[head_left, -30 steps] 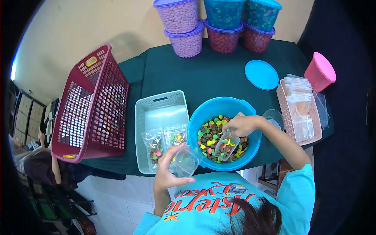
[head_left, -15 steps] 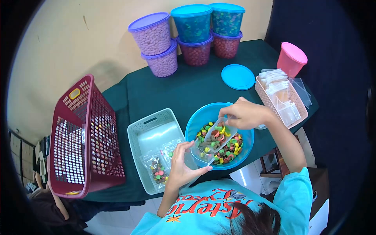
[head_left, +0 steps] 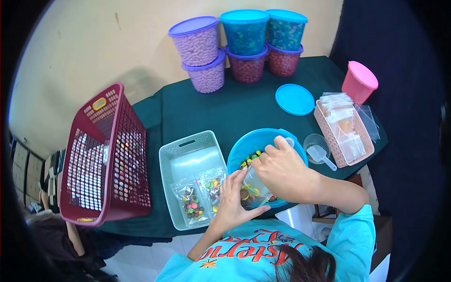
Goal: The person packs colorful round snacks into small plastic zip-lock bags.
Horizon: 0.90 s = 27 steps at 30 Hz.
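A blue tub (head_left: 242, 143) holds small candies in green, yellow, red and brown. Over its near side, my right hand (head_left: 284, 169) grips a clear plastic scoop (head_left: 256, 181), tilted down toward a clear plastic bag (head_left: 248, 199). My left hand (head_left: 230, 199) holds that bag by its side, thumb and fingers around its mouth. Brown and yellow candies show through the clear plastic there; my right hand partly hides the scoop. To the left, a pale green tray (head_left: 167, 188) contains filled bags of candy (head_left: 192, 207).
A maroon basket (head_left: 127, 155) stands at left, near another person (head_left: 51, 235). Stacked tubs (head_left: 244, 33) line the back, with a blue lid (head_left: 294, 99) before them. At right are a pink basket (head_left: 350, 162) of empty bags, a pink tub (head_left: 359, 82) and a white scoop (head_left: 318, 154).
My right hand has turned over and moved down, tipping the scoop toward the bag. Candies that were in the scoop now show lower, by the bag. The view has shifted slightly.
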{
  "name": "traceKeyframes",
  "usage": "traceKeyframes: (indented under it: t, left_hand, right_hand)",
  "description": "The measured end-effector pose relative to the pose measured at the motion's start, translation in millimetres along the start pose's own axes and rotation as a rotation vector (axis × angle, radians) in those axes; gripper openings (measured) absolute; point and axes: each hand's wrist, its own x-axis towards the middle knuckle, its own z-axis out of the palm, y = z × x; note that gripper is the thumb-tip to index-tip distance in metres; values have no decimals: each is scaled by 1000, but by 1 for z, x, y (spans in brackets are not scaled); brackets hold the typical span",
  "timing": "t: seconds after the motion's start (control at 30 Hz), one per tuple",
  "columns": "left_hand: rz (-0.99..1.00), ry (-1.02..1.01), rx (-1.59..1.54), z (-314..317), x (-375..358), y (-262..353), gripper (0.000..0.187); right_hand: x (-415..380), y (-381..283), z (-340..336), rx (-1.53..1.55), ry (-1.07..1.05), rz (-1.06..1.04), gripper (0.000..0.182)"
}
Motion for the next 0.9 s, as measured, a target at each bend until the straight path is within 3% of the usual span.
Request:
traceKeyframes:
  t: [0.13, 0.3, 0.37, 0.43, 0.5, 0.6, 0.73, 0.8, 0.9]
  left_hand:
    - [-59, 94, -71, 4, -8, 1, 95]
    - [-228, 224, -223, 5, -28, -8, 88]
    - [-244, 292, -266, 9, -42, -17, 84]
    - [-274, 355, -302, 11, -47, -10, 83]
    - [-258, 394, -314, 16, -53, -5, 82]
    - [-231, 347, -242, 20, -52, 10, 86]
    - [-265, 286, -170, 35, -53, 21, 95]
    - [-295, 313, -195, 39, -54, 25, 97]
    - [-369, 380, -241, 42, -53, 32, 98]
  right_hand:
    - [-4, 7, -16, -23, 27, -69, 23]
    - [-10, 43, -27, -74, 55, 47, 21]
    - [1, 53, -4, -73, 16, 3, 22]
    - [17, 60, 33, -159, -190, -40, 23]
    - [30, 60, 65, -246, -216, -41, 8]
    - [40, 66, 98, -214, -322, -204, 8]
    - [45, 72, 111, -167, -329, -316, 10]
    - [49, 72, 121, -330, -162, -204, 12]
    - [49, 64, 142, -299, -227, -261, 18]
